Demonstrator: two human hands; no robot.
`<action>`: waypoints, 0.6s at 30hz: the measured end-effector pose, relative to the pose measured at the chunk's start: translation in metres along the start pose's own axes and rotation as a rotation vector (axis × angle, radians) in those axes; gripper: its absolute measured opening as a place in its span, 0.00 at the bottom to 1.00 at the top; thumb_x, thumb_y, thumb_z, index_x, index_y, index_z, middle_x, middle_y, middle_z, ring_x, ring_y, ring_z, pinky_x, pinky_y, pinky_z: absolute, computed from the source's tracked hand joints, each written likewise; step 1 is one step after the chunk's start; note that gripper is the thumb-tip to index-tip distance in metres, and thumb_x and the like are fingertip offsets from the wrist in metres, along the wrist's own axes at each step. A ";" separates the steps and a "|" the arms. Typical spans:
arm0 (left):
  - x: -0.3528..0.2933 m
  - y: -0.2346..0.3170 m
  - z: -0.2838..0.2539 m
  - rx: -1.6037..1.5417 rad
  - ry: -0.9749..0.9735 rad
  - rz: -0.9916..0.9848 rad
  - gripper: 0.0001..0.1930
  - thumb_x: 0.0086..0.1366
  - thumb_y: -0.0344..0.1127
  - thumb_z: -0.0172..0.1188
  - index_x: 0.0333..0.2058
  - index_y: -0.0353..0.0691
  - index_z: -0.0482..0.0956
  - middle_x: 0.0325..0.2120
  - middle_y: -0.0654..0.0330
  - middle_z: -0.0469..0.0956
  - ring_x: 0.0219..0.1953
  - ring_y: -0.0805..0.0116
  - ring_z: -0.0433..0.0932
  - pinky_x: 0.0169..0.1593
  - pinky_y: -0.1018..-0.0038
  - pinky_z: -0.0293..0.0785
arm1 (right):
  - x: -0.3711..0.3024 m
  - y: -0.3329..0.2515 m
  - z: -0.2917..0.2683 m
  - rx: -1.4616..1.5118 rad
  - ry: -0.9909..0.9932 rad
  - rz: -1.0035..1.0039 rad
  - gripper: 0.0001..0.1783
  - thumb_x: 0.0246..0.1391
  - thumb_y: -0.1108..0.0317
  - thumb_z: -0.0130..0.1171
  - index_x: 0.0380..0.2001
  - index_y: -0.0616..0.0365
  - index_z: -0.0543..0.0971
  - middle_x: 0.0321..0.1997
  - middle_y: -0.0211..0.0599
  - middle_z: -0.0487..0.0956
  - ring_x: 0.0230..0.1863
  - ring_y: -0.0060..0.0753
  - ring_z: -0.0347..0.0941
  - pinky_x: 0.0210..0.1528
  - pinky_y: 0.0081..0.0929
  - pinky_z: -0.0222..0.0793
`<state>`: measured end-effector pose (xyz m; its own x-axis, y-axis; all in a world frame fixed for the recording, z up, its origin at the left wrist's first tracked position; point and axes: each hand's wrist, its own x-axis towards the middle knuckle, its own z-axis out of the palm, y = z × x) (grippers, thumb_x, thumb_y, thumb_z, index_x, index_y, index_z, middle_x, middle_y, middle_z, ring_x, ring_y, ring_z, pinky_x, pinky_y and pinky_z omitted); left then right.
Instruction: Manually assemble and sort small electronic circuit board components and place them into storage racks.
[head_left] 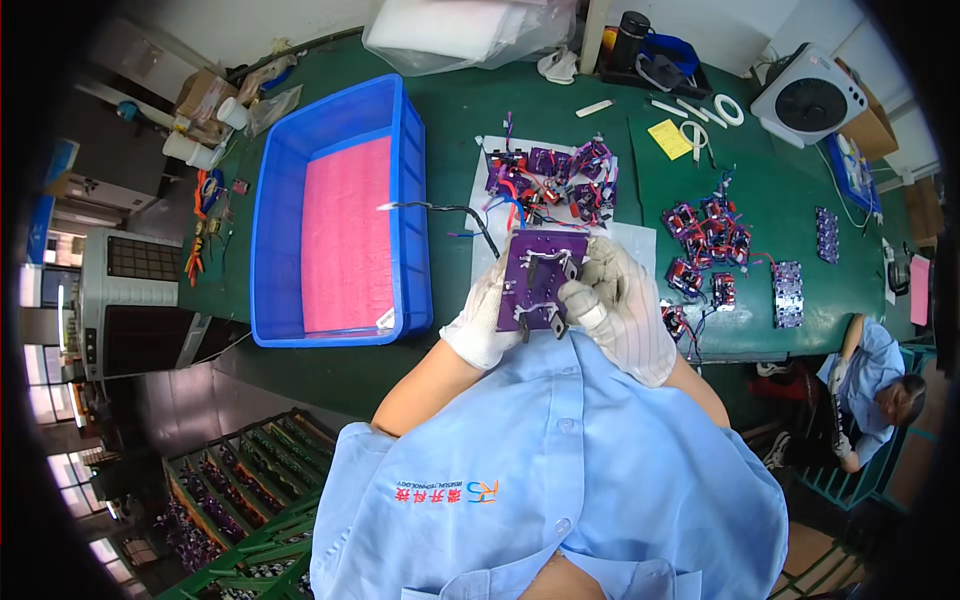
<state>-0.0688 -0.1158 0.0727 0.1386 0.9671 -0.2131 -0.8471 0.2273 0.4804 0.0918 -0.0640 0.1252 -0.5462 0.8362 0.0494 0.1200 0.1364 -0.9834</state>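
Observation:
A purple circuit board [517, 283] is held up in front of my chest, its face toward me, with dark metal tabs along its lower edge. My left hand [482, 322], in a white glove, grips the board's left edge. On the opposite edge, the gloved fingers and thumb of my right hand [622, 312] are closed round the board. A black cable with a pale end [455, 208] stretches up and left from behind the board. Beyond my hands, several wired purple boards [550, 165] lie on white sheets [632, 240].
A blue bin [415, 250] with a pink lining stands at left on the green table [510, 90]. More wired boards [710, 235] are heaped at right, near a bare purple board [788, 295]. A fan [810, 100] stands at the far right. A co-worker [870, 390] sits at lower right.

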 end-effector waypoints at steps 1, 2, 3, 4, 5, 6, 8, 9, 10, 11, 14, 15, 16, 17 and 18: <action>-0.003 -0.002 -0.003 0.170 0.015 0.057 0.22 0.66 0.43 0.49 0.53 0.36 0.63 0.43 0.53 0.74 0.41 0.63 0.77 0.45 0.70 0.76 | 0.000 0.002 0.001 0.010 0.000 0.003 0.25 0.45 0.60 0.65 0.43 0.64 0.71 0.22 0.30 0.71 0.23 0.19 0.65 0.27 0.20 0.63; -0.003 -0.005 -0.006 0.338 0.025 0.108 0.22 0.65 0.43 0.50 0.52 0.35 0.63 0.41 0.53 0.75 0.40 0.64 0.78 0.44 0.70 0.77 | -0.001 0.006 0.000 0.008 0.031 0.020 0.23 0.44 0.60 0.65 0.40 0.63 0.72 0.18 0.30 0.69 0.21 0.20 0.62 0.24 0.20 0.61; 0.000 -0.005 -0.010 0.340 0.028 0.098 0.22 0.65 0.43 0.50 0.52 0.35 0.63 0.41 0.53 0.75 0.40 0.64 0.78 0.44 0.70 0.77 | -0.001 0.009 0.000 0.005 0.062 0.037 0.22 0.44 0.59 0.65 0.38 0.62 0.72 0.15 0.29 0.67 0.18 0.20 0.59 0.22 0.21 0.60; 0.005 -0.003 -0.013 0.640 0.013 0.094 0.24 0.64 0.46 0.51 0.51 0.34 0.64 0.41 0.54 0.75 0.39 0.66 0.78 0.43 0.71 0.77 | 0.000 0.005 -0.001 -0.118 0.103 -0.048 0.21 0.43 0.57 0.65 0.34 0.62 0.73 0.13 0.29 0.66 0.16 0.21 0.59 0.20 0.21 0.59; 0.007 -0.001 -0.018 0.940 -0.004 0.086 0.26 0.63 0.49 0.53 0.50 0.34 0.66 0.40 0.55 0.75 0.39 0.67 0.78 0.43 0.72 0.77 | 0.001 0.005 -0.001 -0.111 0.107 -0.038 0.21 0.43 0.57 0.65 0.34 0.62 0.73 0.13 0.29 0.66 0.16 0.21 0.59 0.20 0.21 0.59; 0.006 -0.002 -0.022 1.016 0.024 0.086 0.31 0.61 0.57 0.52 0.49 0.33 0.67 0.40 0.56 0.75 0.39 0.68 0.78 0.42 0.75 0.77 | 0.002 0.005 -0.001 -0.199 0.131 -0.050 0.22 0.42 0.56 0.65 0.32 0.62 0.73 0.13 0.30 0.66 0.15 0.22 0.60 0.19 0.21 0.58; 0.005 0.007 -0.032 0.936 0.029 -0.038 0.31 0.61 0.59 0.50 0.48 0.33 0.68 0.39 0.56 0.76 0.39 0.68 0.78 0.41 0.76 0.77 | 0.004 0.010 -0.003 -0.289 0.175 -0.093 0.21 0.42 0.55 0.65 0.30 0.62 0.74 0.13 0.30 0.67 0.15 0.20 0.61 0.17 0.21 0.58; 0.004 0.011 -0.030 0.854 0.031 -0.147 0.32 0.61 0.61 0.48 0.48 0.33 0.68 0.38 0.56 0.76 0.39 0.68 0.77 0.40 0.77 0.77 | 0.003 0.013 -0.003 -0.286 0.174 -0.085 0.21 0.42 0.55 0.65 0.30 0.62 0.74 0.13 0.30 0.67 0.15 0.20 0.61 0.17 0.21 0.58; -0.001 0.007 -0.021 0.852 0.119 -0.061 0.33 0.66 0.61 0.36 0.34 0.32 0.76 0.20 0.54 0.78 0.26 0.67 0.77 0.32 0.71 0.72 | 0.001 0.017 -0.003 -0.177 0.211 -0.071 0.21 0.43 0.55 0.65 0.30 0.62 0.74 0.13 0.30 0.68 0.15 0.19 0.61 0.17 0.21 0.58; -0.005 0.008 -0.023 0.850 0.123 -0.060 0.33 0.66 0.61 0.36 0.34 0.32 0.76 0.20 0.54 0.78 0.26 0.67 0.77 0.32 0.71 0.72 | 0.002 0.019 -0.003 -0.070 0.244 -0.062 0.20 0.44 0.56 0.65 0.31 0.62 0.74 0.14 0.29 0.68 0.15 0.18 0.61 0.17 0.20 0.58; -0.015 0.019 -0.028 0.869 0.119 -0.423 0.32 0.66 0.60 0.41 0.31 0.30 0.74 0.19 0.53 0.77 0.24 0.67 0.78 0.29 0.73 0.72 | -0.004 0.005 -0.005 -0.124 0.209 -0.044 0.19 0.44 0.61 0.65 0.32 0.65 0.73 0.15 0.26 0.68 0.15 0.13 0.54 0.17 0.15 0.53; -0.017 0.023 -0.024 0.900 -0.008 -0.391 0.27 0.64 0.54 0.46 0.30 0.29 0.74 0.19 0.52 0.77 0.22 0.67 0.77 0.26 0.75 0.72 | -0.005 0.006 -0.004 -0.123 0.212 -0.090 0.19 0.43 0.62 0.66 0.32 0.65 0.73 0.15 0.26 0.69 0.15 0.12 0.54 0.17 0.14 0.52; -0.019 0.027 -0.018 0.927 -0.134 -0.358 0.22 0.62 0.48 0.50 0.29 0.28 0.73 0.19 0.52 0.77 0.20 0.67 0.77 0.23 0.76 0.72 | -0.005 0.013 -0.005 -0.123 0.228 -0.124 0.20 0.42 0.63 0.67 0.32 0.66 0.73 0.15 0.26 0.69 0.15 0.12 0.55 0.17 0.13 0.52; -0.022 0.028 -0.015 0.951 -0.255 -0.321 0.18 0.60 0.42 0.55 0.28 0.27 0.72 0.18 0.51 0.77 0.18 0.66 0.77 0.20 0.78 0.72 | -0.005 0.014 -0.005 -0.122 0.222 -0.122 0.20 0.42 0.63 0.67 0.32 0.66 0.73 0.15 0.26 0.69 0.15 0.12 0.55 0.17 0.13 0.52; -0.027 0.021 -0.010 0.827 0.063 -0.311 0.17 0.57 0.40 0.57 0.30 0.26 0.73 0.18 0.51 0.76 0.18 0.66 0.77 0.20 0.79 0.73 | -0.004 0.015 -0.003 -0.166 0.255 -0.189 0.20 0.41 0.63 0.68 0.33 0.66 0.73 0.16 0.26 0.69 0.16 0.12 0.56 0.18 0.13 0.54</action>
<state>-0.0954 -0.1379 0.0802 0.2517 0.8453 -0.4713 -0.1305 0.5121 0.8490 0.0988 -0.0637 0.1112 -0.3495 0.8908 0.2905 0.1808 0.3683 -0.9120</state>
